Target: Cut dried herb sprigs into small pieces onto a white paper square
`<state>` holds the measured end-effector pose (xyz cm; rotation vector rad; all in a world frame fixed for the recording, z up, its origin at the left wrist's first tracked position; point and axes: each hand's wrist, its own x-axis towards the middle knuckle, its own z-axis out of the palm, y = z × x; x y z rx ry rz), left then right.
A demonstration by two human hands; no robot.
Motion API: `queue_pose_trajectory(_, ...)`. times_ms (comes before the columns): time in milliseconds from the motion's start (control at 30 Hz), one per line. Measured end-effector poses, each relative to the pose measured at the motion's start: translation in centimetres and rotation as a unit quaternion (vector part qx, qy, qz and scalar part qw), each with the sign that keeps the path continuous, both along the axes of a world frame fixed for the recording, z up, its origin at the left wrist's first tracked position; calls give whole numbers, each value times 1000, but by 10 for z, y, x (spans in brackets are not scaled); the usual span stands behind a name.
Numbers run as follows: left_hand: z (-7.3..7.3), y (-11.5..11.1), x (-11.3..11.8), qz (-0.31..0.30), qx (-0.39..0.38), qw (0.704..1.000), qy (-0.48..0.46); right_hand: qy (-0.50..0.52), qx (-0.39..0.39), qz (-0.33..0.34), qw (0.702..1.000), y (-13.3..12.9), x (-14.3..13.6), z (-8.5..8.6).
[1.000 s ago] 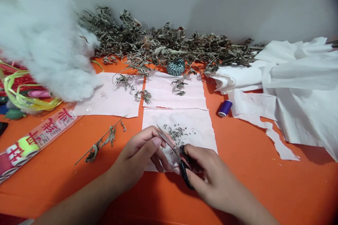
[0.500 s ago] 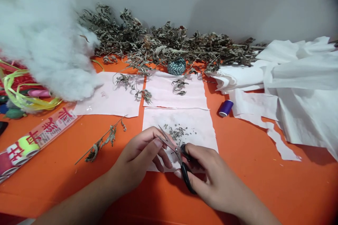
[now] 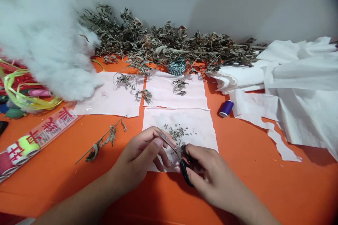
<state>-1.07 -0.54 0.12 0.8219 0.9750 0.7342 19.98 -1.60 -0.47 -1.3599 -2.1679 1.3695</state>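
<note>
Black-handled scissors (image 3: 187, 173) are gripped in my right hand (image 3: 208, 172), their blades closed together and pointing up-left. The blade tips lie beside the thumb and forefinger of my left hand (image 3: 148, 153), which are pinched together; what they hold is too small or hidden to make out. Below both hands lies a white cloth square (image 3: 203, 119) on the orange table (image 3: 245, 175). Small cut bits of dried leaf (image 3: 177, 133) are scattered on this cloth, just beyond the blades.
Dried plant stems (image 3: 158, 42) line the back, with a twine ball (image 3: 176, 66) before them. White stuffing (image 3: 60, 49) and a thread pack (image 3: 39, 139) are at left. A purple spool (image 3: 226, 108) and white fabric (image 3: 303, 102) lie right. A dried sprig (image 3: 101, 140) lies left.
The scissor blades have closed, and the lower handle has moved up toward the other one as my right thumb moved in. My left hand has hardly moved.
</note>
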Motion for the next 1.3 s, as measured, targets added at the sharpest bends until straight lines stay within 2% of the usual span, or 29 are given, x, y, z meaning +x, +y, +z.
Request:
queue_pose_trajectory(433, 1, 1, 1, 4, 23, 1000, 9, -46, 50, 4, 998, 0, -1, -2)
queue_pose_trajectory(867, -2, 2, 0, -3, 34, 998, 45, -47, 37, 1, 998, 1, 1, -2)
queue_pose_trajectory(1000, 1, 2, 1, 7, 33, 999, 27, -49, 30, -10, 998, 0, 1, -2)
queue_pose_trajectory(1300, 2, 2, 1, 14, 38, 999, 31, -79, 87, 3, 993, 2, 2, 1)
